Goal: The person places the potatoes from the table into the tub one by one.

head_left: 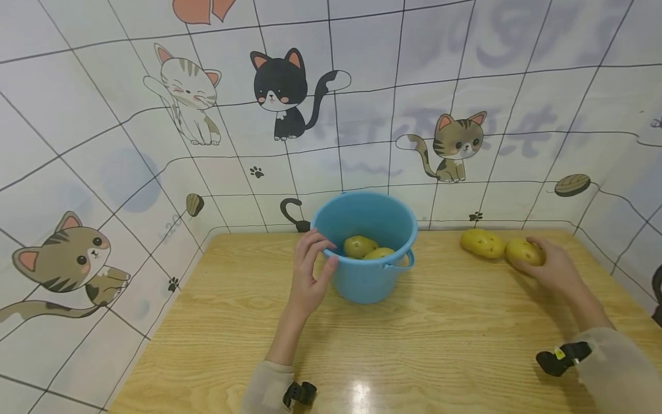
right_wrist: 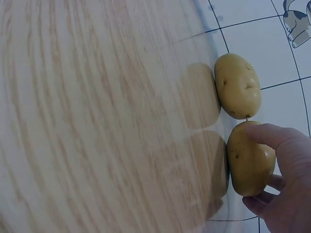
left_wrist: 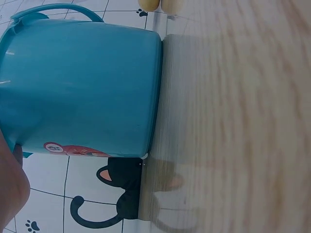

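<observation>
our left hand grips the blue bucket by its rim, our right hand a potato on the table; only the head view shows us potatoes inside, one partly hidden.

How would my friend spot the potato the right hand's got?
Find the blue bucket on the wooden table. Look right of it, near the wall. The farther potato is yours: the right hand grips it, while no hand touches the nearer potato.
</observation>
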The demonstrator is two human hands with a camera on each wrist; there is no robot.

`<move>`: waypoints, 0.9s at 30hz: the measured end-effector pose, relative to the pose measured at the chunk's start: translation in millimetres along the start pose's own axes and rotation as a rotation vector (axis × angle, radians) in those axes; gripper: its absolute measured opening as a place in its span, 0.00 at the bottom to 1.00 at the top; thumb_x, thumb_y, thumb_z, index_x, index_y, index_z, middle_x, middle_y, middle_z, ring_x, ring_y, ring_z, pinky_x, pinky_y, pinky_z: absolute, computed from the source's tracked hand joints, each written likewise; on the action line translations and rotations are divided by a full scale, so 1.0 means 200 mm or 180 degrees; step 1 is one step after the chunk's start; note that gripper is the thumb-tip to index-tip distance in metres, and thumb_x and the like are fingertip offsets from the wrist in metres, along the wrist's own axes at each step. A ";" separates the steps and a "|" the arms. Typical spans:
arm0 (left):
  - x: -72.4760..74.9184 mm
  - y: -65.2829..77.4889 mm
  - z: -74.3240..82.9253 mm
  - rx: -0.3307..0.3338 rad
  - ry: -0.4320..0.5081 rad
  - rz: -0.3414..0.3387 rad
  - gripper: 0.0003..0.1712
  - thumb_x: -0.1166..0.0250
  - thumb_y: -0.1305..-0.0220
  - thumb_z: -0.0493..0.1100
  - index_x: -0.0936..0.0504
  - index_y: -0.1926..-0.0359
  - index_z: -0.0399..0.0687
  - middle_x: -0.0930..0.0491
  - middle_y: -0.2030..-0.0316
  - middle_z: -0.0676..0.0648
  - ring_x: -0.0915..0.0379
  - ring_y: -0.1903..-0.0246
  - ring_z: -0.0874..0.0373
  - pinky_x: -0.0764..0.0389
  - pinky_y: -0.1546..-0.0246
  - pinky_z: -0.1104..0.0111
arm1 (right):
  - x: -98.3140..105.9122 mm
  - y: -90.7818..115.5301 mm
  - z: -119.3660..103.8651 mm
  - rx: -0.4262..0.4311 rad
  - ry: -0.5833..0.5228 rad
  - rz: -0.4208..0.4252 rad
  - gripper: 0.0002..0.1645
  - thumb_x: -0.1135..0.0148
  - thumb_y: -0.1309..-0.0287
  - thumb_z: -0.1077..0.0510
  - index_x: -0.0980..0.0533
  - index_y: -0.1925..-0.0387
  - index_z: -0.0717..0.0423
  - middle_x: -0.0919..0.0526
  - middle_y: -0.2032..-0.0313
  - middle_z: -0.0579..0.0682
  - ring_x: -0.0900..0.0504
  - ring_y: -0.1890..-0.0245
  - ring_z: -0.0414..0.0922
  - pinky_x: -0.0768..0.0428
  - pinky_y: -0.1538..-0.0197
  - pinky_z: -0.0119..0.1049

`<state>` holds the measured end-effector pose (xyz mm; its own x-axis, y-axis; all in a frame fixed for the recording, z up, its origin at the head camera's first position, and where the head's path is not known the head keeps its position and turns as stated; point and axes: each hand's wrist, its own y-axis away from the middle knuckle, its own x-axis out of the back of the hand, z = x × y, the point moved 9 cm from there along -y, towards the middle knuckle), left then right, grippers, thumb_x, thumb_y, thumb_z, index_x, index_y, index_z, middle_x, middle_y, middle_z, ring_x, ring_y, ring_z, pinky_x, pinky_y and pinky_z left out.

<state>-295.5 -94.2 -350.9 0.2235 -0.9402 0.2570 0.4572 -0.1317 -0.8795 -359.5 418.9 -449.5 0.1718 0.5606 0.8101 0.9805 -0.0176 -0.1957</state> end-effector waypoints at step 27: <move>0.01 0.00 0.01 -0.0007 0.0016 0.0020 0.15 0.44 0.24 0.50 0.21 0.55 0.42 0.26 0.49 0.41 0.39 0.39 0.28 0.45 0.29 0.46 | 0.08 0.06 -0.02 -0.0232 -0.0229 0.0556 0.50 0.34 0.35 0.45 0.46 0.25 0.65 0.37 0.37 0.80 0.35 0.45 0.73 0.32 0.53 0.66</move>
<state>-294.3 -94.7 -349.4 0.2220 -0.9426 0.2493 0.4540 -0.1264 -0.8820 -344.5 424.3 -437.3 0.3351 0.6014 0.7253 0.9412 -0.1782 -0.2871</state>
